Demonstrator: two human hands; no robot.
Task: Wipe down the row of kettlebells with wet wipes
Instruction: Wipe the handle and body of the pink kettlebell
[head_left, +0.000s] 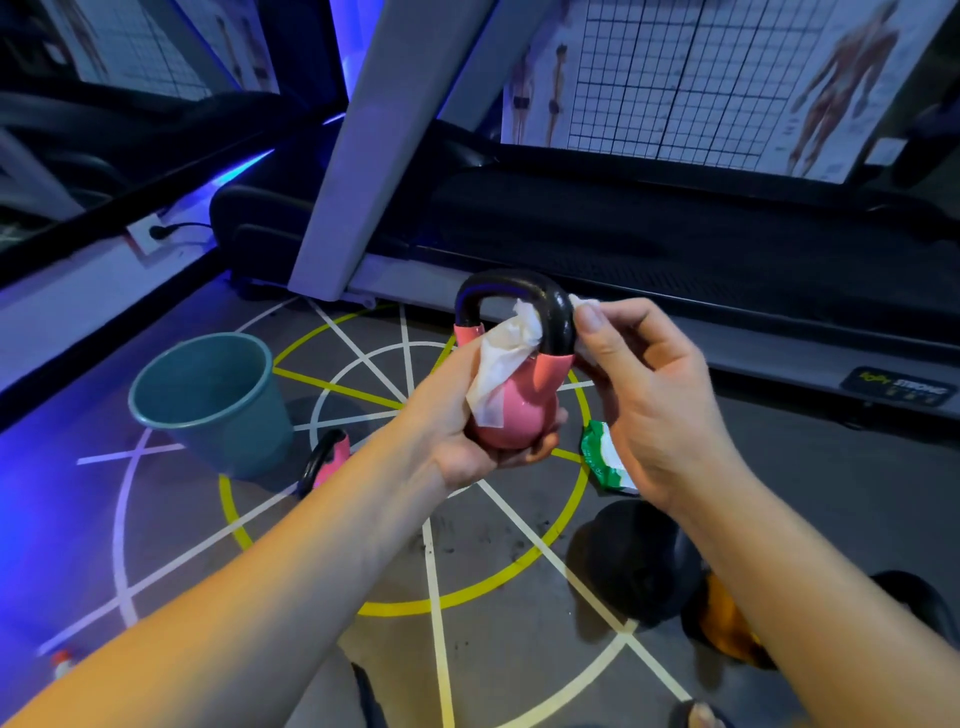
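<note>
Currently both forearms reach forward from the bottom edge of the view, hands meeting mid-frame above the floor (831, 493). Left hand (457, 441) is palm-up, fingers curled under and around the round body of the pink kettlebell (519, 415), grasping it upright, off the floor. Right hand (649, 395) comes in from the right, thumb on top, pinching the wet wipe (498, 364) against the right leg of the black handle (514, 286). Wipe passes through the handle loop and drapes down over the front of the pink body; a bit of it shows past the right thumb.

On the floor: teal bucket (234, 441) at left, upright. Second pink kettlebell (330, 457) just beside the bucket, partly hidden behind the left forearm. Green-and-white wipes pack (602, 457) lies on the yellow circle line, below the right hand. Black kettlebell (639, 561) and orange kettlebell (722, 618) sit near the lower right, partly hidden behind the right forearm. Treadmill (623, 234) runs along the far side of the floor.
</note>
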